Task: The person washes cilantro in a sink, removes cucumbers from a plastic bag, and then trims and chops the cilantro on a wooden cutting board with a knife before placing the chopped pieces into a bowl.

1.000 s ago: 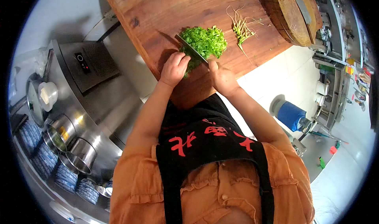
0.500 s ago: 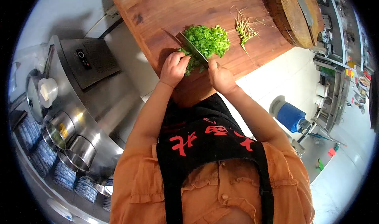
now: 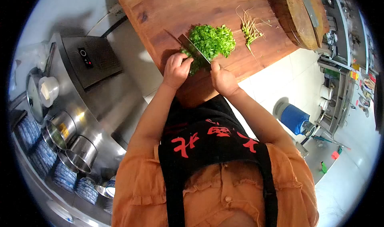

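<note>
My right hand [image 3: 223,80] is closed round the handle of a kitchen knife [image 3: 193,47] with a broad blade, which points away and to the left. Beyond the blade lies a heap of chopped leafy green herbs [image 3: 214,41], probably coriander. On the near side, my left hand [image 3: 177,70] has its fingers curled together on the uncut greens [image 3: 195,66], close to the blade. Part of these greens is hidden under the fingers. All of it rests on a wooden table [image 3: 172,11].
Trimmed roots [image 3: 251,30] lie right of the heap. A thick round chopping block [image 3: 294,15] with another knife [image 3: 309,9] on it stands farther right. Metal pots [image 3: 82,151] and stacked bowls [image 3: 65,177] fill the left counter. A blue water bottle [image 3: 295,119] is at the right.
Both hands and the knife stay in nearly the same place over the greens. The whole view has shifted slightly, with the table a little farther right.
</note>
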`<state>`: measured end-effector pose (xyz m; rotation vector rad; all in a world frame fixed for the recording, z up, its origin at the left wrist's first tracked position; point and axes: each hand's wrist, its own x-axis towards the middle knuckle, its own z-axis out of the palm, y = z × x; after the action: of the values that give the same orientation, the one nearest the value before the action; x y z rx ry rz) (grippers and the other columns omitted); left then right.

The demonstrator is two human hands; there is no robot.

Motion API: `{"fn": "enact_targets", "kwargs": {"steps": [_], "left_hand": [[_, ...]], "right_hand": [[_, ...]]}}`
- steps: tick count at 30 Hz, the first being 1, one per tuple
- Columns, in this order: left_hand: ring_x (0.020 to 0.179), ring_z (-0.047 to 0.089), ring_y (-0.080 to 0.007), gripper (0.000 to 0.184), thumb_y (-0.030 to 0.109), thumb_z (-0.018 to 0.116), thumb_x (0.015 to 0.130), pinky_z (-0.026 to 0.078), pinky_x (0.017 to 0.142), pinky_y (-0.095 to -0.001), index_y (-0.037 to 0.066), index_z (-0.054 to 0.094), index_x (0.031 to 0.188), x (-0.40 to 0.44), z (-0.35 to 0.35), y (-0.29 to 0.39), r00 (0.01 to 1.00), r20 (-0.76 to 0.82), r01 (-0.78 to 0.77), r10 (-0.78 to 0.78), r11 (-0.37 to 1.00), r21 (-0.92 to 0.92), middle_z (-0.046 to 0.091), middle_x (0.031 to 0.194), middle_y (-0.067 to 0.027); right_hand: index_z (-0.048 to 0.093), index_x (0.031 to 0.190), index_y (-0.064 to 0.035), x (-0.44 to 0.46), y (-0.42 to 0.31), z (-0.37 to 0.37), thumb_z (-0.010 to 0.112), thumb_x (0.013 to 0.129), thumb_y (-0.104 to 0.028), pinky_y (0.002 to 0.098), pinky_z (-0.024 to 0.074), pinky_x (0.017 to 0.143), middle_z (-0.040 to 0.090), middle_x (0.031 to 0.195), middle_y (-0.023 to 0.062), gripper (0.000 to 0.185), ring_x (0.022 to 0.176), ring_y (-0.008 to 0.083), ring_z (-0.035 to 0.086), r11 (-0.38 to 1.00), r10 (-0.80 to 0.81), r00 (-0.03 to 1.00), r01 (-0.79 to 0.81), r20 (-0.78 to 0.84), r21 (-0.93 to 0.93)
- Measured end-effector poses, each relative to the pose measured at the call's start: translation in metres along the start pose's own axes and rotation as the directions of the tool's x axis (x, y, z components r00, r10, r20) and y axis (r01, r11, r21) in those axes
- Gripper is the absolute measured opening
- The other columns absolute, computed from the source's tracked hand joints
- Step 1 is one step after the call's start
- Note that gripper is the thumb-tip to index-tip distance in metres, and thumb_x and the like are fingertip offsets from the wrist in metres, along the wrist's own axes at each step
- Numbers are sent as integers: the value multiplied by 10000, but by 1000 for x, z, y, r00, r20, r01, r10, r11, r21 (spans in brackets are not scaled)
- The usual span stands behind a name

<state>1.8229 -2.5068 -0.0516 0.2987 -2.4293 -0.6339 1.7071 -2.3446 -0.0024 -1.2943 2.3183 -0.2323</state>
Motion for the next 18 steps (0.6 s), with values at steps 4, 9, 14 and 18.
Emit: {"fn": "enact_targets", "kwargs": {"steps": [4, 9, 14, 18], "left_hand": [[829, 575, -282, 119, 30, 630, 729, 478, 767, -370, 38, 630, 847, -4, 4, -1, 999, -9, 51, -51, 998, -36, 564, 873, -102], [834, 574, -274, 109, 41, 634, 726, 479, 780, -369, 33, 620, 833, -12, 9, -9, 998, 49, 48, -45, 998, -51, 581, 875, -95], [897, 569, -275, 179, 84, 682, 718, 474, 825, -386, 33, 631, 882, -9, -4, -9, 991, 129, 38, -24, 993, -110, 598, 963, -110], [999, 540, -325, 322, 125, 760, 688, 466, 867, -399, 50, 623, 969, -2, -21, 0, 982, 30, 187, -185, 961, -204, 545, 1096, -143]], "right_hand": [[379, 1038, -32, -15, -12, -30, 490, 814, -51, 503, 495, 618, 583, 894, 248, 250, 725, 434, 607, 999, 42, 995, -39, 89, -29], [382, 1025, -35, -18, -19, -13, 491, 811, -48, 498, 501, 623, 588, 921, 254, 240, 731, 426, 616, 997, 23, 987, -12, 160, -72], [386, 1043, -55, -3, -13, 2, 492, 820, -61, 487, 511, 614, 602, 941, 253, 247, 747, 390, 639, 998, 61, 985, -54, 163, -43], [386, 998, -19, -14, -9, -8, 450, 853, -67, 525, 474, 625, 580, 854, 272, 166, 736, 458, 584, 996, -14, 1000, 16, -16, 91]]}}
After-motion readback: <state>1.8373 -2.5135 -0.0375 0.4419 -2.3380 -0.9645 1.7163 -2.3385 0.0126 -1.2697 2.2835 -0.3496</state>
